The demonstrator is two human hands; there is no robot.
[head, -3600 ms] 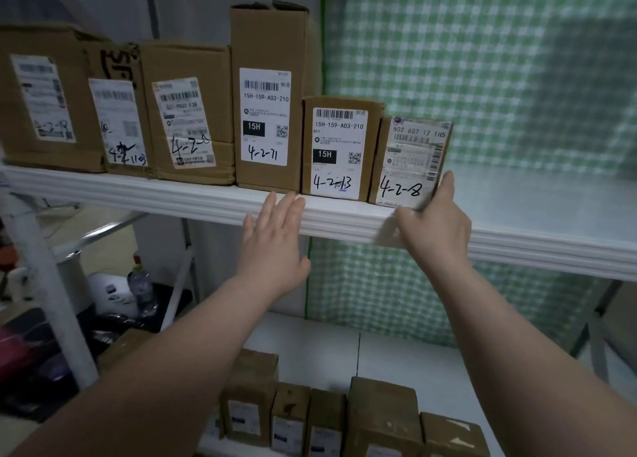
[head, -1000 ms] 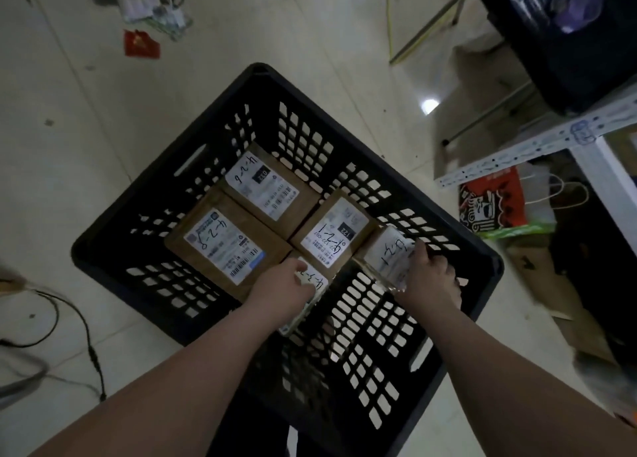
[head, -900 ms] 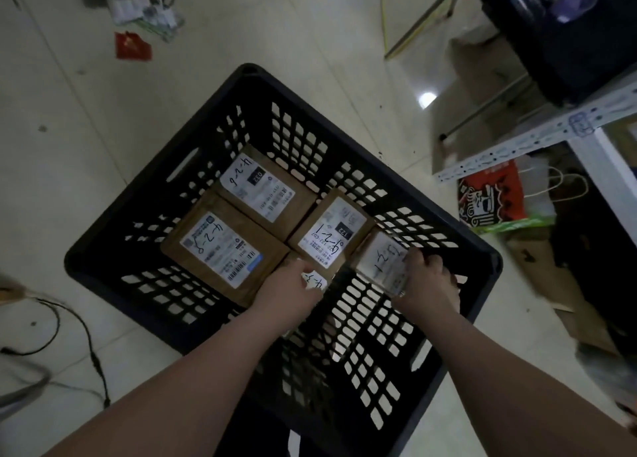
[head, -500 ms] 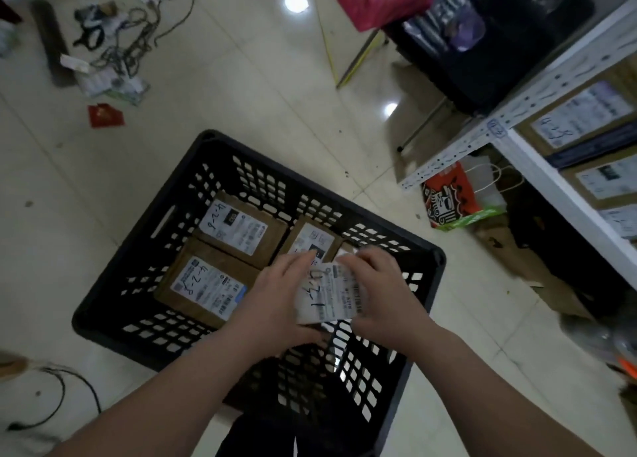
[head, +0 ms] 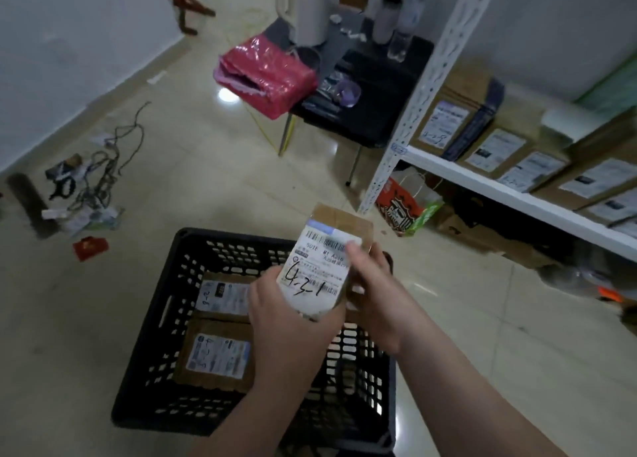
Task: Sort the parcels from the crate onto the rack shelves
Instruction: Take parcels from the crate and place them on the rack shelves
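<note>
The parcel (head: 319,267) (marked 4-3-1) has risen above the crate (head: 151,380); the left hand (head: 286,318) grips its lower end, the right hand (head: 375,291) pinches its side.

All my feed gives me of the body is a pair of arms: the left forearm (head: 248,411) and the right forearm (head: 465,387) show from the bottom edge of the frame as bare skin the whole way to the wrists, both fairly thick and smooth in outline. The left hand (head: 289,315) and the right hand (head: 375,298) are bare too, with rounded knuckles and short nails, the plainest one on the right thumb (head: 353,249). Dim light and a slight smear keep me from telling any finer marks on the skin.
</note>
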